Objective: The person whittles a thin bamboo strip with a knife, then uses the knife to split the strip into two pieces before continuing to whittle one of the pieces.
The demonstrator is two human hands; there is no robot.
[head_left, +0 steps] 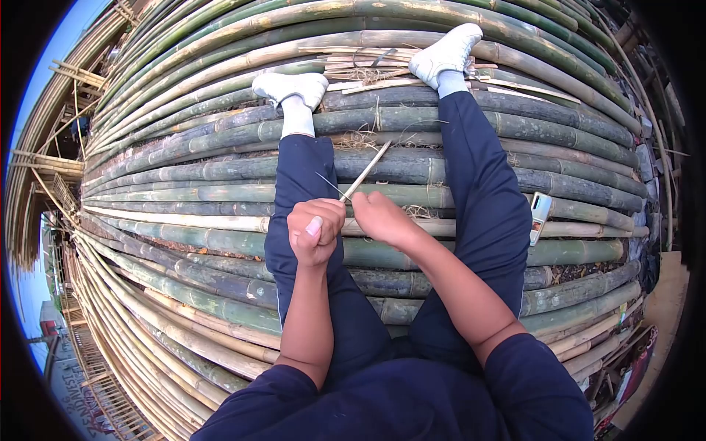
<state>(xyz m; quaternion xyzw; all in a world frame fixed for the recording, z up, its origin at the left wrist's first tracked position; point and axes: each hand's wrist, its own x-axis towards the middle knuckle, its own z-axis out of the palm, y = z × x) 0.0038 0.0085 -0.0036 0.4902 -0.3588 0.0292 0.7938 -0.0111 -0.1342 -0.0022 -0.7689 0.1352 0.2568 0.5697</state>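
Note:
My left hand (316, 229) is closed in a fist, thumb up, in front of my left thigh. Right beside it, my right hand (379, 217) is closed too, its knuckles near the left fist. A pale bamboo strip (365, 172) rises from between the hands and points away to the upper right. A thin dark piece (328, 183) sticks out up and left from the same spot. The fingers hide the lower ends of both, so which hand holds which is unclear.
Rows of bamboo poles (213, 193) lie under my outstretched legs. Split strips (368, 66) and shavings (360, 140) lie between and near my white shoes (447, 55). A phone (540, 213) rests beside my right thigh. Bamboo structures (62, 165) stand at the left.

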